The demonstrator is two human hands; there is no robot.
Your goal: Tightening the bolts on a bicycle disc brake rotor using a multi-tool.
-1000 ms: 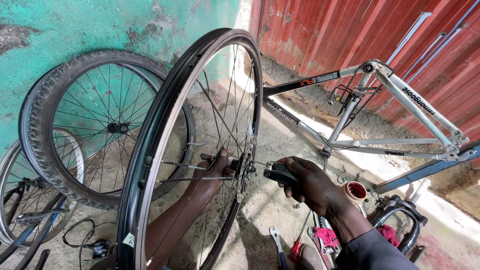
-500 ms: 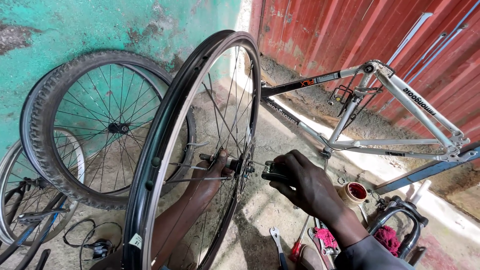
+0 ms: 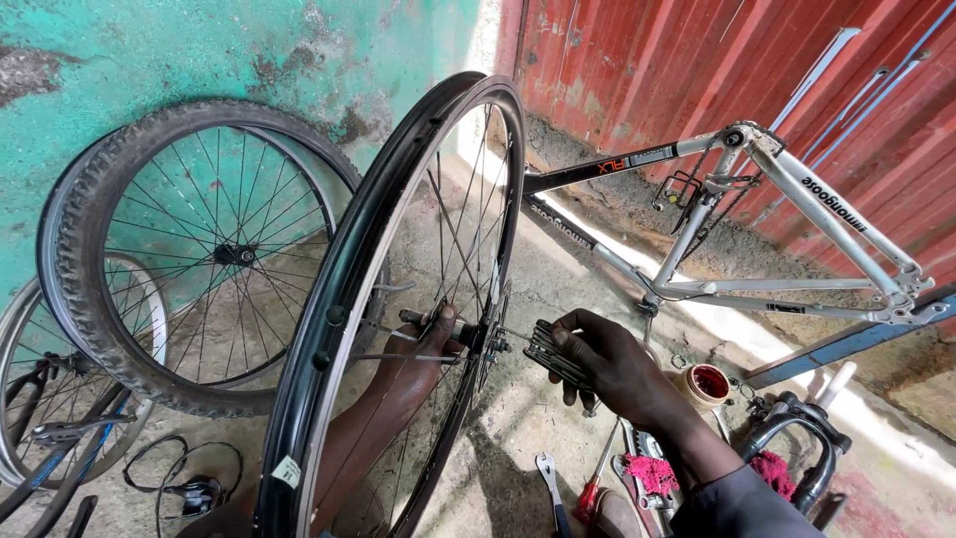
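Observation:
A bare black bicycle rim with spokes [image 3: 344, 289] stands upright in front of me. My left hand [image 3: 423, 359] reaches behind the spokes and grips the hub axle [image 3: 468, 334]. My right hand [image 3: 612, 364] is closed on a black folding multi-key tool [image 3: 546, 351], with one key set into the hub from the right side.
A tyred wheel [image 3: 149, 249] leans on the green wall, with another wheel [image 3: 30, 389] behind it. A silver bike frame [image 3: 787, 214] lies by the red metal wall. A small red-filled tub [image 3: 705, 384], a spanner [image 3: 550, 478], a screwdriver and a black fork [image 3: 802, 438] lie on the concrete.
The view has shifted slightly, and the rim sits a little more to the right. My right hand has moved a little left with the tool, still at the hub.

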